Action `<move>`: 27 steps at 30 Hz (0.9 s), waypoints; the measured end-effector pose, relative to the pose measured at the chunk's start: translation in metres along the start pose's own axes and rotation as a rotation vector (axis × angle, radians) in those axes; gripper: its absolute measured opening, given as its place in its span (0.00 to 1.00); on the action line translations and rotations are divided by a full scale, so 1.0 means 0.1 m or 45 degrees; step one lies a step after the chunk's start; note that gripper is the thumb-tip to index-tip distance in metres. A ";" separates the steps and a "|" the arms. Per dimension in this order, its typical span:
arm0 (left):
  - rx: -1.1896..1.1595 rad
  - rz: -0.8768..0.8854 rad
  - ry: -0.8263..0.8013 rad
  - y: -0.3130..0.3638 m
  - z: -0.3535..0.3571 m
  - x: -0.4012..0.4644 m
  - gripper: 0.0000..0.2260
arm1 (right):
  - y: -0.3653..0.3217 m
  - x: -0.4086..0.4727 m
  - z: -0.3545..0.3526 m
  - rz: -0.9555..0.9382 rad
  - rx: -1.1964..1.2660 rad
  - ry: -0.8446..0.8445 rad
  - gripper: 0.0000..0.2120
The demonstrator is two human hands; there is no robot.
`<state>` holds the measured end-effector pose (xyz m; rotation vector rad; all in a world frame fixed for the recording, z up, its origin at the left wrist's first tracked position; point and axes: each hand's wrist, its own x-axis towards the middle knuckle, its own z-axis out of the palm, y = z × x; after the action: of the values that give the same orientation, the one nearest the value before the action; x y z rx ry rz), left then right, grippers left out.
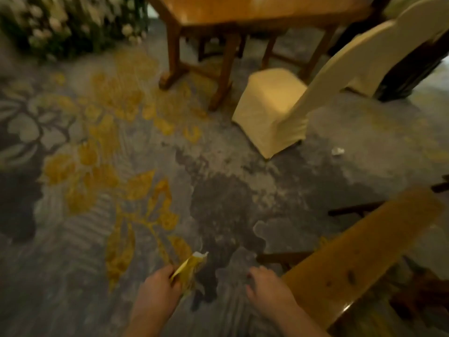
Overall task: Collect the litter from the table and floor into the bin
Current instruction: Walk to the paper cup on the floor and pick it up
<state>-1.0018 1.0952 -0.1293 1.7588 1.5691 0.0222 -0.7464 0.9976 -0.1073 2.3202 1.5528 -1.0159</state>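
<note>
My left hand [159,288] is closed around a torn yellow wrapper [188,269] with a white ripped edge, held low over the carpet. My right hand [266,288] hovers beside it with fingers loosely curled down and nothing in it. A small white crumpled scrap of litter [337,151] lies on the carpet to the right of the covered chair. No bin is in view. The picture is blurred.
A wooden table [243,10] stands at the top, with a cream-covered chair [279,110] beside it. A wooden chair back [359,249] is close at my right. Flowers [60,23] fill the top left. Patterned carpet [109,166] covers the floor.
</note>
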 end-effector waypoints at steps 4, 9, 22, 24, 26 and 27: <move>0.035 0.186 0.032 0.58 -0.81 -0.18 0.04 | -0.22 -0.48 -0.76 0.028 0.069 0.233 0.13; 0.129 0.381 0.031 1.27 -1.36 -0.22 0.05 | -0.07 -0.84 -1.34 0.098 0.144 0.440 0.14; 0.525 0.773 -0.170 3.70 -1.07 1.08 0.07 | 1.62 -0.32 -2.43 0.389 0.440 0.592 0.12; 0.528 0.833 -0.167 4.14 -1.02 1.26 0.04 | 1.85 -0.21 -2.65 0.430 0.456 0.617 0.13; 0.537 0.871 -0.172 4.55 -0.96 1.43 0.06 | 2.06 -0.08 -2.86 0.466 0.455 0.651 0.14; 0.530 0.895 -0.176 4.75 -0.93 1.51 0.07 | 2.15 -0.02 -2.98 0.476 0.450 0.663 0.14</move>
<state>-0.6102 1.2952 0.1227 2.5039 0.8272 -0.0872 -0.4287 1.0459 0.0704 3.1572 1.0495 -0.6644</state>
